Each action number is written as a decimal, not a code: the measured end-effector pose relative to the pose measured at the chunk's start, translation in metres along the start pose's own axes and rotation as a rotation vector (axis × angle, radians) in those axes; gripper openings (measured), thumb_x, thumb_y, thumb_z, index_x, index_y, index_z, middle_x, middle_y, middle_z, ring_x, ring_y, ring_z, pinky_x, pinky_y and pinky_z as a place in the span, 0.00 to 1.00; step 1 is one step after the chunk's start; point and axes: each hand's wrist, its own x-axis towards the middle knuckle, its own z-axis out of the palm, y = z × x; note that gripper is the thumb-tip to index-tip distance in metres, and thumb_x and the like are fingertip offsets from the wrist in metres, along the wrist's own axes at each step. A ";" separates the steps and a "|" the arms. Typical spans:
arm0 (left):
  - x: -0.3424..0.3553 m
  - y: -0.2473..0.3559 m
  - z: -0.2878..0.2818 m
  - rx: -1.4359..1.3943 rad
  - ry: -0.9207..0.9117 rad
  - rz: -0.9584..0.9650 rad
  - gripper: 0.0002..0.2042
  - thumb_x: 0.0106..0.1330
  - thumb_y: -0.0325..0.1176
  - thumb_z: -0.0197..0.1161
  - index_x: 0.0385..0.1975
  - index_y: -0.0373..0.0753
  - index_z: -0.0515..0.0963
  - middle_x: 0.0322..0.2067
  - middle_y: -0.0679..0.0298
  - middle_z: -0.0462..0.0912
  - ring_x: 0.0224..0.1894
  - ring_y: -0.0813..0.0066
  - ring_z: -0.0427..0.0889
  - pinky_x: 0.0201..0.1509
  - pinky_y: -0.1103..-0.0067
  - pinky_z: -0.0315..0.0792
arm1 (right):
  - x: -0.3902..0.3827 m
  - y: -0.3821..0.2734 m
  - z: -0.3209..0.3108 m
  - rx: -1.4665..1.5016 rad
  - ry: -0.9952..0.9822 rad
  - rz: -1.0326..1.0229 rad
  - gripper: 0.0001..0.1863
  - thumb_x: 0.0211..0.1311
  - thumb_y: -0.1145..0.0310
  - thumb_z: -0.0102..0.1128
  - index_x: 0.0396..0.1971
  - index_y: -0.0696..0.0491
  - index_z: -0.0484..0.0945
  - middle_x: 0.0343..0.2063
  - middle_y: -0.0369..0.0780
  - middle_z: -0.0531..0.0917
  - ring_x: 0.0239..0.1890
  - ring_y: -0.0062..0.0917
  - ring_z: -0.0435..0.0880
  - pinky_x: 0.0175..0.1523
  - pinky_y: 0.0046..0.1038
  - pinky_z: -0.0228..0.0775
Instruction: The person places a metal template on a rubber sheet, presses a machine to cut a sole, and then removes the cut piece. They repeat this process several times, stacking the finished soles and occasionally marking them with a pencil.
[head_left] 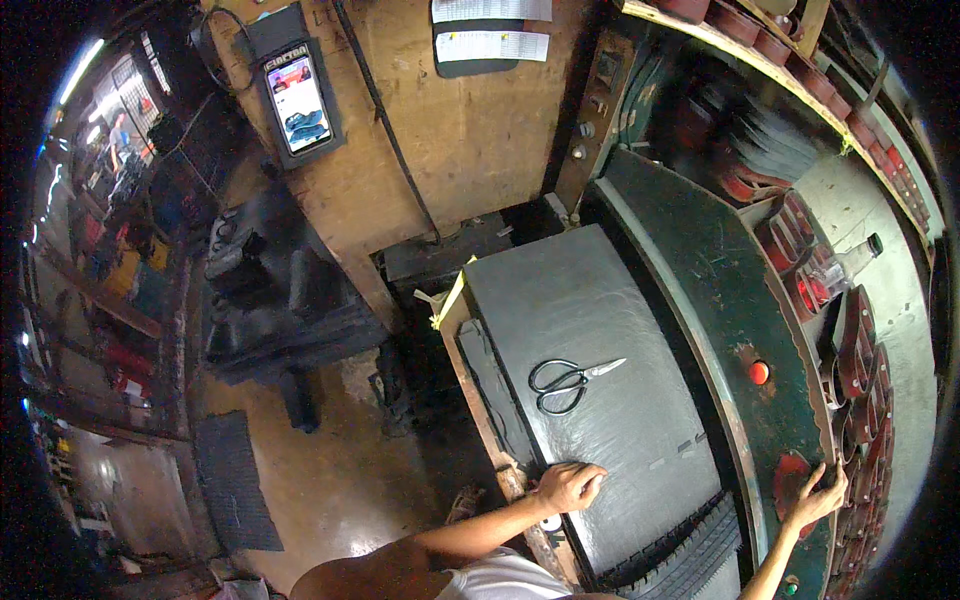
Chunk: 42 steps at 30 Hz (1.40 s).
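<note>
My left hand [572, 487] is closed in a loose fist, its knuckles resting at the left edge of a dark grey sheet [610, 310]; nothing shows in its fingers. Scissors [576, 384] with black loop handles lie on that sheet beyond the hand, blades pointing right. At the right, my right hand [818, 498] reaches over the dark green machine beam [715, 260]. Its fingers are apart, with the tips at the beam's right edge beside a red patch [790, 482]. Black ribbed strips [665, 550] lie across the sheet's near end.
A red button [759, 373] and a green button [791, 589] sit on the beam. Red-brown curved metal shapes [862, 345] and a glass bottle [855, 258] crowd the right side. A lit phone [298, 105] hangs on the wooden panel. Black sheets [285, 345] are piled at left.
</note>
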 end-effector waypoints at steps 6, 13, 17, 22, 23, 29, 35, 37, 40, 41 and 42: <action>0.002 0.001 0.001 0.012 -0.012 -0.012 0.05 0.62 0.28 0.63 0.37 0.44 0.82 0.20 0.62 0.82 0.20 0.63 0.83 0.26 0.69 0.77 | -0.006 0.000 0.001 -0.080 0.029 -0.010 0.22 0.69 0.57 0.65 0.57 0.52 0.77 0.50 0.42 0.82 0.56 0.35 0.79 0.60 0.38 0.64; -0.009 -0.011 0.006 0.081 -0.103 -0.127 0.03 0.63 0.32 0.64 0.34 0.45 0.82 0.24 0.59 0.84 0.24 0.59 0.85 0.28 0.66 0.79 | 0.035 -0.050 -0.045 0.323 -0.244 0.222 0.23 0.60 0.60 0.71 0.52 0.56 0.82 0.45 0.47 0.86 0.54 0.42 0.82 0.61 0.41 0.70; -0.011 -0.019 0.011 0.073 -0.061 -0.155 0.04 0.65 0.33 0.61 0.34 0.44 0.82 0.22 0.58 0.83 0.22 0.57 0.84 0.26 0.66 0.77 | 0.040 -0.059 -0.095 0.221 -0.383 0.100 0.31 0.58 0.58 0.69 0.61 0.53 0.75 0.59 0.50 0.77 0.63 0.47 0.72 0.69 0.45 0.60; 0.005 -0.008 0.010 0.157 -0.106 -0.113 0.08 0.69 0.32 0.55 0.34 0.40 0.83 0.20 0.58 0.81 0.21 0.57 0.82 0.28 0.65 0.74 | 0.000 -0.064 -0.163 0.585 -0.323 0.240 0.23 0.60 0.67 0.67 0.56 0.51 0.76 0.59 0.48 0.74 0.65 0.44 0.70 0.71 0.43 0.60; 0.009 -0.004 0.006 0.176 -0.189 -0.155 0.10 0.70 0.32 0.54 0.34 0.39 0.82 0.20 0.58 0.81 0.22 0.57 0.82 0.30 0.63 0.73 | -0.017 -0.067 -0.181 0.582 -0.384 0.257 0.23 0.60 0.68 0.67 0.56 0.51 0.76 0.59 0.48 0.74 0.65 0.44 0.70 0.71 0.43 0.60; 0.079 0.059 0.013 -0.337 -0.264 -0.387 0.31 0.82 0.54 0.33 0.44 0.34 0.79 0.23 0.68 0.78 0.22 0.83 0.73 0.26 0.83 0.66 | -0.167 -0.078 -0.273 0.658 -0.551 0.713 0.22 0.63 0.69 0.64 0.56 0.56 0.75 0.51 0.50 0.74 0.57 0.45 0.75 0.64 0.41 0.67; 0.189 0.195 0.095 -0.533 -0.508 0.121 0.30 0.82 0.51 0.29 0.44 0.38 0.80 0.27 0.68 0.79 0.30 0.80 0.76 0.33 0.82 0.68 | -0.289 -0.115 -0.337 0.677 -0.623 1.233 0.15 0.65 0.71 0.63 0.48 0.62 0.76 0.38 0.48 0.79 0.39 0.36 0.81 0.48 0.36 0.74; 0.224 0.238 0.125 -0.438 -0.506 0.246 0.31 0.82 0.50 0.29 0.44 0.37 0.82 0.29 0.63 0.84 0.32 0.76 0.79 0.37 0.79 0.71 | -0.311 -0.128 -0.349 0.671 -0.647 1.231 0.13 0.66 0.70 0.63 0.45 0.62 0.76 0.38 0.49 0.79 0.39 0.40 0.81 0.47 0.38 0.73; 0.266 0.291 0.166 -0.389 -0.520 0.346 0.34 0.82 0.52 0.25 0.44 0.36 0.82 0.33 0.60 0.86 0.35 0.70 0.82 0.40 0.74 0.72 | -0.332 -0.140 -0.357 0.628 -0.645 1.114 0.12 0.67 0.68 0.62 0.40 0.62 0.75 0.38 0.50 0.79 0.42 0.47 0.80 0.49 0.41 0.71; 0.275 0.303 0.174 -0.364 -0.515 0.373 0.35 0.81 0.53 0.24 0.45 0.35 0.83 0.34 0.58 0.87 0.37 0.66 0.82 0.44 0.73 0.73 | -0.337 -0.144 -0.360 0.686 -0.663 1.182 0.12 0.67 0.67 0.62 0.39 0.62 0.76 0.38 0.51 0.79 0.43 0.48 0.80 0.49 0.42 0.71; 0.283 0.316 0.183 -0.320 -0.514 0.383 0.37 0.81 0.53 0.23 0.45 0.35 0.83 0.36 0.56 0.87 0.40 0.63 0.83 0.47 0.71 0.73 | -0.341 -0.147 -0.363 0.781 -0.623 1.223 0.12 0.67 0.67 0.62 0.38 0.62 0.76 0.37 0.51 0.80 0.43 0.48 0.79 0.50 0.43 0.71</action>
